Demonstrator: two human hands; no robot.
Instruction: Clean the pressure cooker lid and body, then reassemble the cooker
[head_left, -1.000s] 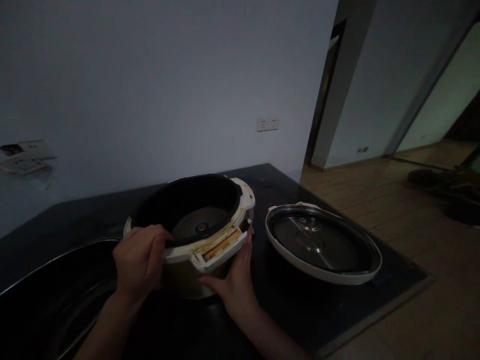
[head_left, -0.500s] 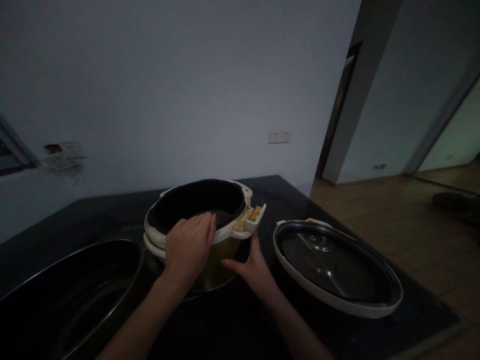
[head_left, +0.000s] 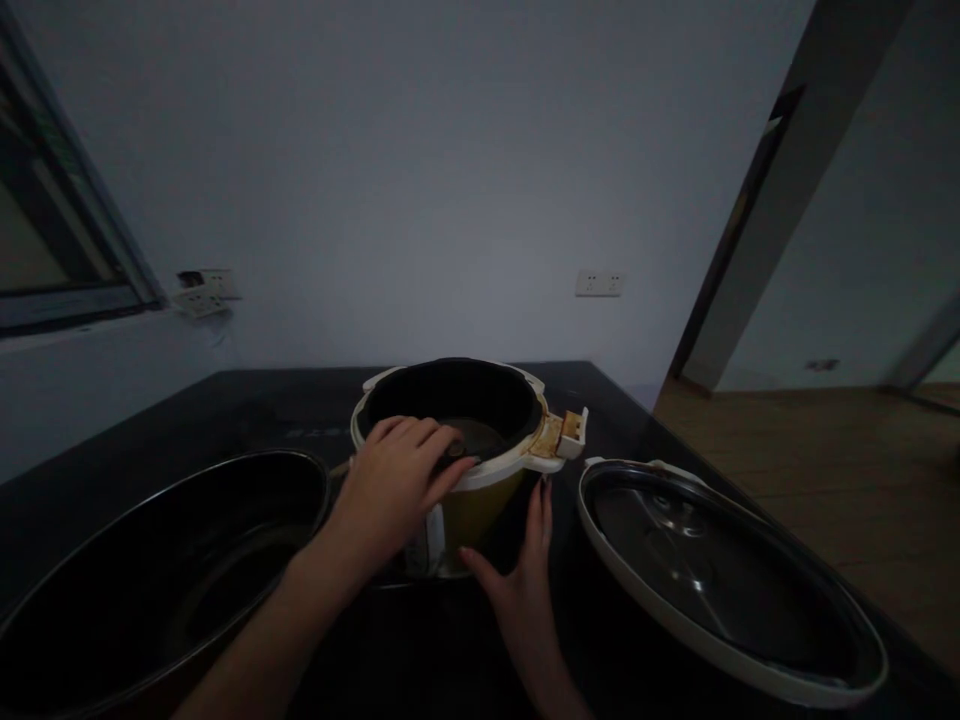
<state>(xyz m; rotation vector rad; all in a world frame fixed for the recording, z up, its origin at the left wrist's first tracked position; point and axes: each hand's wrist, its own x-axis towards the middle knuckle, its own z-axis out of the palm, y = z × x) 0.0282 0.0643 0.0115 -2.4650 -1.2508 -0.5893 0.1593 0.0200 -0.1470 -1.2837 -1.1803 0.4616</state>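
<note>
In the middle stands a cooker body (head_left: 491,505) with a stained white rim and a yellowish-green side. A dark inner pot (head_left: 450,385) sits inside it. My left hand (head_left: 397,475) closes over the near rim, fingers on the inner side and thumb lying across the rim; something dark shows between thumb and fingers, its kind unclear. Low at the cooker's near right side is my right hand (head_left: 521,585), thumb and fingers spread wide, fingertips just under the rim by the rusty hinge (head_left: 562,435). Beyond it on the right lies the detached lid (head_left: 712,570), inner side up.
A large black pot (head_left: 187,570) stands at the left, close to my left forearm. Everything rests on a dark tabletop (head_left: 285,400) against a pale wall with sockets (head_left: 598,284). Past the table's right edge is a wooden floor (head_left: 810,440).
The view has turned left, so everything sits farther right. My left hand has moved a little left along the rim, its fingers less tightly bunched. My right hand remains by the cooker's side.
</note>
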